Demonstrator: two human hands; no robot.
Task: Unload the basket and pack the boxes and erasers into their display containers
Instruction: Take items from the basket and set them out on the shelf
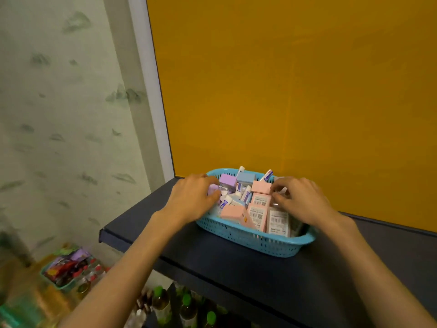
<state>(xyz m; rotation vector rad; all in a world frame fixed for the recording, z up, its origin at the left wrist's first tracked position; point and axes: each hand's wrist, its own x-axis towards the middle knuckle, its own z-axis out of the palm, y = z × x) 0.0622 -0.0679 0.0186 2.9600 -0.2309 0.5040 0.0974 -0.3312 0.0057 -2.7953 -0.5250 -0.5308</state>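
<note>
Dark shelf (212, 261), blue basket (260, 245), left hand (191, 200) grip curled on purple box (214, 191), right hand (300, 200) pinching pink box (261, 187).

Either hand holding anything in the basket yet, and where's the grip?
Left hand grips a purple packet at the basket's left end. Right hand pinches the pink box at its right edge.

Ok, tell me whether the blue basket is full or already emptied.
Full: the blue basket holds pastel boxes and erasers heaped up to its rim.
</note>
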